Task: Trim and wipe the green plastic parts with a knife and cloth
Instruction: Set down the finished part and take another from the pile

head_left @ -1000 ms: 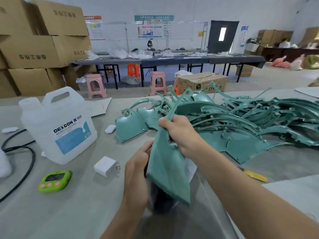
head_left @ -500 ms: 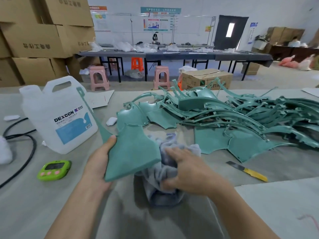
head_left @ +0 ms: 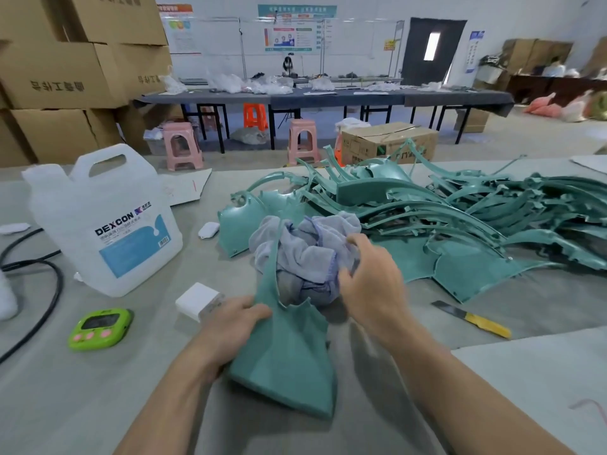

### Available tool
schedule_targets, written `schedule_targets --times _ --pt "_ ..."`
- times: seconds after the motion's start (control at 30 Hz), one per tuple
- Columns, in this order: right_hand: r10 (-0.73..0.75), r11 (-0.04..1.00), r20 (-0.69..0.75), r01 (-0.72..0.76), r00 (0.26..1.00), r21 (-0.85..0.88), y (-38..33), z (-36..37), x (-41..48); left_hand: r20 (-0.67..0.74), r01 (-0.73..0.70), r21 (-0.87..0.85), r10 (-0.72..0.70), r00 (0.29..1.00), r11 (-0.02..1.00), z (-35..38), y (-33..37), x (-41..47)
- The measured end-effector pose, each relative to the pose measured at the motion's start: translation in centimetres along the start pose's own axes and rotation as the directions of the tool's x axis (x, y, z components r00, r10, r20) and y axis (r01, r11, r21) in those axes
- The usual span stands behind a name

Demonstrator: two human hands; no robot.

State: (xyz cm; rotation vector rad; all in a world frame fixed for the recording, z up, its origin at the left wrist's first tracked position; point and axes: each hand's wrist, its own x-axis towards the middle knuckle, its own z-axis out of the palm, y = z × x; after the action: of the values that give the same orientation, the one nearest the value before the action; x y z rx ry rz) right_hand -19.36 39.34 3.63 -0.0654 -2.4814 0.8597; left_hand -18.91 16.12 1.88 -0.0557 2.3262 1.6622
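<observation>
Work table (head_left: 65, 405): grey surface bearing every item; positions are given from the white DEXCON jug (head_left: 108, 224), which stands at the table's left. Pile of green plastic parts (head_left: 427, 211): right of and beyond the jug, a loose tangle of thin curved strips and flat panels. Held green part (head_left: 289, 356): right of the jug and nearer the viewer, with its broad panel low and its narrow arm rising away. It is judged light and thin. The panel should be fairly stiff, the arm springy and liable to bend, the smooth face slippery if wetted, and the notched edge possibly sharp. The panel's edge is therefore the sound place to hold. Cloth (head_left: 305, 251): soft, pale blue-grey, bunched against that arm, right of the jug. Left hand (head_left: 230, 326): fingers curled over the panel's left edge, gripping it. Right hand (head_left: 374, 280): fingers closed into the bunched cloth. Knife (head_left: 473, 320): yellow-handled, lying untouched far right of the jug.
</observation>
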Motion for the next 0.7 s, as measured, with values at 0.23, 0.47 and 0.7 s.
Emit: schedule_targets --times 0.23,0.47,0.7 --pt "0.445 0.802 -0.222 -0.496 0.868 -0.331 9.1 -10.9 -3.5 -0.066 -0.153 -0.032 0.151 0.986 0.988 2.5 -0.3 1.0" --pt "0.577 0.719 0.000 -0.507 0.817 -0.476 12.4 -12.8 -6.7 -0.292 -0.149 -0.036 0.132 0.947 0.988 3.5 -1.0 0.9" --pt "0.474 0.826 -0.006 -0.446 0.881 -0.344 12.9 -12.0 -6.0 -0.437 -0.267 0.203 0.331 0.836 0.942 5.0 -0.4 -0.3"
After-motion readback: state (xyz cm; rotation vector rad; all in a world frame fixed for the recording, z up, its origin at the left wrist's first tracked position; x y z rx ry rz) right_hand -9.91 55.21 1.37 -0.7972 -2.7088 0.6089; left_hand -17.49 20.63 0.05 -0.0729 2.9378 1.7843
